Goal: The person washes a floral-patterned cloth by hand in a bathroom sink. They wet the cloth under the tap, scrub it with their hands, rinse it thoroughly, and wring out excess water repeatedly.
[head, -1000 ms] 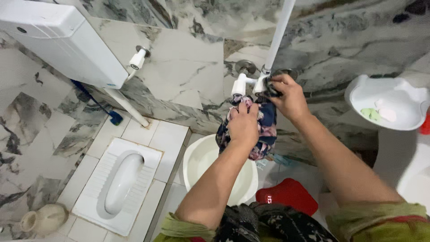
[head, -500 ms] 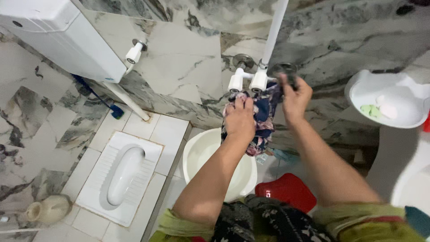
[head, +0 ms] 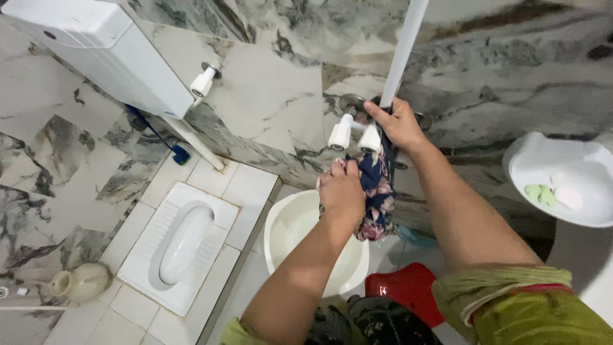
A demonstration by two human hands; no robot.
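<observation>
My left hand (head: 342,190) grips a dark floral cloth (head: 377,191) and holds it up just under the white wall taps (head: 350,134). The cloth hangs down over a white plastic basin (head: 300,236) on the floor. My right hand (head: 397,121) is closed on the right tap's handle against the marble wall, beside a white vertical pipe (head: 403,51).
A white squat toilet pan (head: 182,243) lies in the floor at left, under a white cistern (head: 96,48) with a flush pipe. A beige jug (head: 80,282) stands at lower left. A red stool (head: 408,291) is by the basin. A white sink (head: 562,179) holds soap pieces at right.
The view has shifted. My right hand moved from the cloth's side up onto the tap handle. My left hand keeps the cloth held under the taps.
</observation>
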